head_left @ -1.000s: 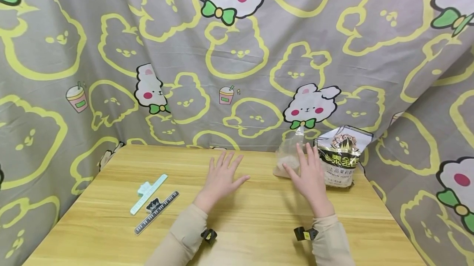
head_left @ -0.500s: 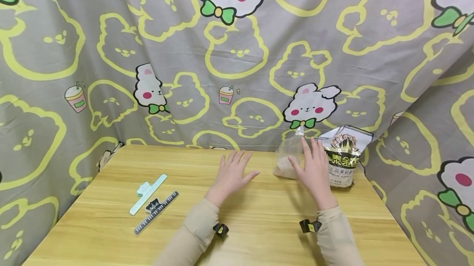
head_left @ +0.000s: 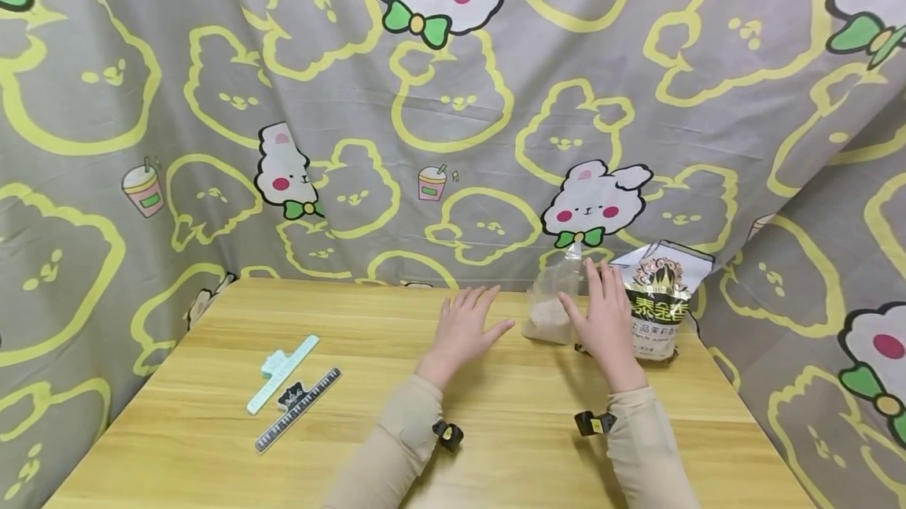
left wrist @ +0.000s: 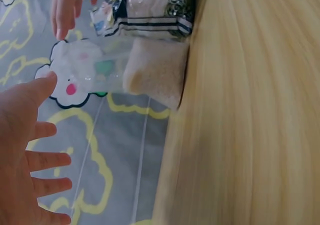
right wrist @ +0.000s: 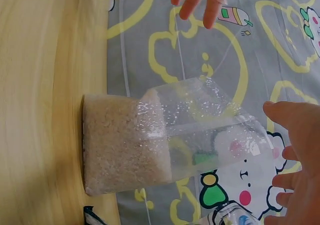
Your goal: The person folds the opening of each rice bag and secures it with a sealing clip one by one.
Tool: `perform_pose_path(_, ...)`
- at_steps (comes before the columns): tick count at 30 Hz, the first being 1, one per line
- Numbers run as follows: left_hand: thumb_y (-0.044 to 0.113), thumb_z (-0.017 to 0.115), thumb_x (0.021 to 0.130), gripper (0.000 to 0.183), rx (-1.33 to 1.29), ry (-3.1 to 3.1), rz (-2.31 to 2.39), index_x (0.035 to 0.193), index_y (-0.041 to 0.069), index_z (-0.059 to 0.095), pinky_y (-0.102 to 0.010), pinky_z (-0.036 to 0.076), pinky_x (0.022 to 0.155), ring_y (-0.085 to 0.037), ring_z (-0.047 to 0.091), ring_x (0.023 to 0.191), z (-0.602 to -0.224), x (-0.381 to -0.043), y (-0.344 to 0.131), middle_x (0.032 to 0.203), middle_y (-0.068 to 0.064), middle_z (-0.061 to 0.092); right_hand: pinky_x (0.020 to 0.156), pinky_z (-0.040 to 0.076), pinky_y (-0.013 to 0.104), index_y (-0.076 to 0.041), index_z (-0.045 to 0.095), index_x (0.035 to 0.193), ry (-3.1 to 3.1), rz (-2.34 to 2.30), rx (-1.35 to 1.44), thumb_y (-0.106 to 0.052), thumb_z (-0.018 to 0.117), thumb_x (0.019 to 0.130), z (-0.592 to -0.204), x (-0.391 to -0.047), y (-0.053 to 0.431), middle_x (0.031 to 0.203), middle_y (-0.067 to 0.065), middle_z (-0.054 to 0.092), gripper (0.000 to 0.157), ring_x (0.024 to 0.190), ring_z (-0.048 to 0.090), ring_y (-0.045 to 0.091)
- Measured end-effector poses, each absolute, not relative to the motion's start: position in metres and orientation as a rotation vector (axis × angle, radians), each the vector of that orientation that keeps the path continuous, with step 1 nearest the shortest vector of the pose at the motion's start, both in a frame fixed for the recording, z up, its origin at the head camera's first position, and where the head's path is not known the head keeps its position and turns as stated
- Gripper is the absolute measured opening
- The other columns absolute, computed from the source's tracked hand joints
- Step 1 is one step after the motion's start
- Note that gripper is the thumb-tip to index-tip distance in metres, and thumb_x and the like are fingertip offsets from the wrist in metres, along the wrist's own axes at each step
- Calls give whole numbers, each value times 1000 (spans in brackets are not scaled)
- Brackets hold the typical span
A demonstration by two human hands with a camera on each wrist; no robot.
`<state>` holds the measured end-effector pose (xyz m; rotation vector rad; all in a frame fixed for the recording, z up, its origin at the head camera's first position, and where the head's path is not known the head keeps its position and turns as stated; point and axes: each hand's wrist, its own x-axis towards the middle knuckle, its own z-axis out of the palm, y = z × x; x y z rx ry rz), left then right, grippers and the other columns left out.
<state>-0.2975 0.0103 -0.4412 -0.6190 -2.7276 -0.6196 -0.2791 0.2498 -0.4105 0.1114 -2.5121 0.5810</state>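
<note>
A clear plastic bag of rice (head_left: 548, 322) stands upright at the back right of the table, its rice low down and its thin top rising above. My left hand (head_left: 462, 336) is held over the table left of this bag, fingers spread and holding nothing. On the other side my right hand (head_left: 607, 328) is also empty, its fingers extended and overlapping the bag's right edge in the head view. In the right wrist view, the thumb and fingers (right wrist: 295, 135) are beside the bag's top. Behind the right hand stands a printed rice bag (head_left: 658, 320), partly covered by it.
Two long sealing clips lie at the left of the wooden table (head_left: 517, 446): a mint-green clip (head_left: 286, 377) and a black-and-clear clip (head_left: 300, 412). A grey cartoon-print curtain (head_left: 340, 116) hangs behind the table and along its sides.
Both hands have moved right, the left one farther, closing in on the clear bag of rice. The bags and the clips stay where they were.
</note>
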Motion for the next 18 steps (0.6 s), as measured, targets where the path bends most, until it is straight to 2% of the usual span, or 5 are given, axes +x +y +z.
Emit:
perform_pose_path(8, 60, 47, 96, 66, -595, -2721, -711, 150, 23, 37, -62, 33, 110, -34, 44, 137, -447, -304, 28, 147, -8, 49, 115, 17, 66, -3, 17, 155, -2482, 697, 144, -34, 63, 94, -423, -286, 251, 156, 29, 22, 82, 144, 19, 50)
perform_pose_path(18, 53, 52, 96, 64, -597, -2670, -889, 149, 18, 40, -53, 41, 106, -31, 51, 131, -459, -312, 44, 145, -8, 52, 112, 23, 67, -9, 7, 157, -2547, 909, 107, -36, 57, 98, -426, -290, 254, 155, 33, 21, 82, 140, 26, 53)
